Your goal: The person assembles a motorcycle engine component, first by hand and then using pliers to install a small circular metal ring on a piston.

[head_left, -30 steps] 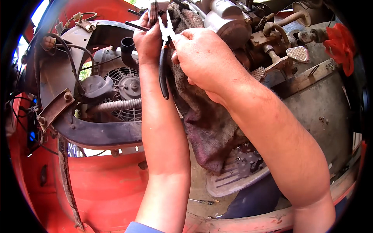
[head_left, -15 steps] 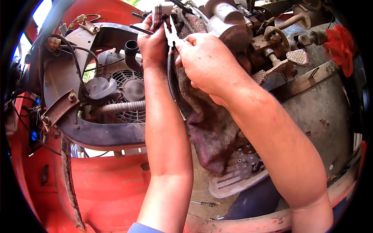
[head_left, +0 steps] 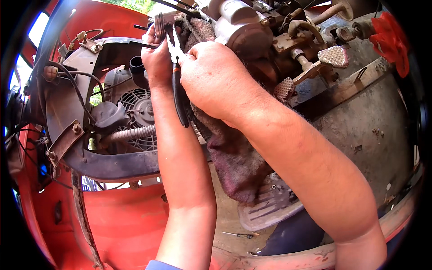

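Observation:
My left hand (head_left: 157, 58) reaches up into the engine bay and grips a small ribbed metal part (head_left: 160, 21) at the top. My right hand (head_left: 216, 81) is pressed against it from the right and pinches a pair of pliers (head_left: 180, 101) near the pivot. The silver jaws point up at the ribbed part, and the black handles hang down between my two wrists. Whether the jaws bite on the part is hidden by my fingers.
A dirty reddish rag (head_left: 234, 157) drapes under my right forearm. To the left sit a black fan (head_left: 139, 110), a corrugated hose (head_left: 130, 134) and loose wires (head_left: 67, 76). Metal pedals (head_left: 333, 56) stand at upper right. A ribbed footplate (head_left: 270, 209) and a screwdriver (head_left: 240, 235) lie below, beside the red body panel (head_left: 121, 220).
Both hands have crept slightly upward together with the pliers toward the ribbed part. The grips look unchanged.

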Available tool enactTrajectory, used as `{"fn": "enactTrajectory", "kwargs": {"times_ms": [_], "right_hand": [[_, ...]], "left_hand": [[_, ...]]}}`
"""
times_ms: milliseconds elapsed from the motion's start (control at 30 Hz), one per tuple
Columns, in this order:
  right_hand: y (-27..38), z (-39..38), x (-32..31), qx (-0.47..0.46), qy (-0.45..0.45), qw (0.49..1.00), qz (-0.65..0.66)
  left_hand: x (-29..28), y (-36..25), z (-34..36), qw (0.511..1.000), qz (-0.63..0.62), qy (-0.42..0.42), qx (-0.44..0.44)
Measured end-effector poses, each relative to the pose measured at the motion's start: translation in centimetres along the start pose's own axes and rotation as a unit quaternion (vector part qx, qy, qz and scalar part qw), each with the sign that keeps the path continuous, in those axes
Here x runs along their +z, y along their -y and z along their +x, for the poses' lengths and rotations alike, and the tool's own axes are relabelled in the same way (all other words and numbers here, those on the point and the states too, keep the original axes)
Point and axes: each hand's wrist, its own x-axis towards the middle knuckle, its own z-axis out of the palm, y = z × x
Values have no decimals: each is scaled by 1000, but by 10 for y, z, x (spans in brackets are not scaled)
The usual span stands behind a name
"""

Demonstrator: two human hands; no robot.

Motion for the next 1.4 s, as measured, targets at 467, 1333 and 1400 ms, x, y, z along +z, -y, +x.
{"fn": "enactTrajectory", "kwargs": {"times_ms": [467, 1333, 1400], "right_hand": [[21, -2, -7, 66, -6, 998, 3], [3, -2, -1, -30, -23, 998, -53], [2, -3, 2, -23, -20, 999, -41]], "left_hand": [[-12, 7, 4, 998, -63, 10, -24], [-10, 7, 5, 998, -63, -15, -22], [-11, 6, 3, 998, -61, -8, -28]]}}
